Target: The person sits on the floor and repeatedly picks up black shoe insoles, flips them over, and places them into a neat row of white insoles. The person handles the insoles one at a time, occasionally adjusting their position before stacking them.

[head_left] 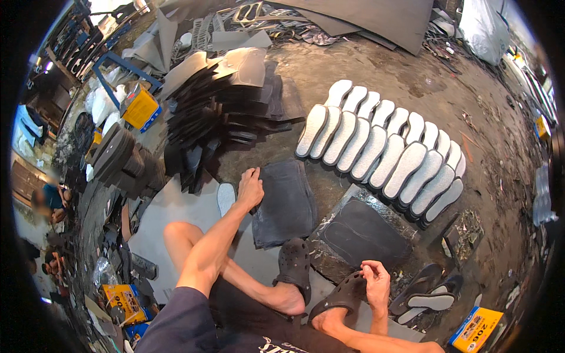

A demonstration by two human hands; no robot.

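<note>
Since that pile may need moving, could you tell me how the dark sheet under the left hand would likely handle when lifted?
The dark grey rubbery sheet probably flops: it lies flat on a stack and its edges look thin. The left hand presses its corner, so it likely slides off singly. It seems light, not fragile.

Matt dark rubber sheets [285, 203], textured pale foam insoles [382, 150], rough stained concrete floor [376, 70].

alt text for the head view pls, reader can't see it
Seated on a workshop floor, a person rests the left hand on a stack of dark sheets, the right hand near a black clog. Rows of white insoles lie beyond.
</note>
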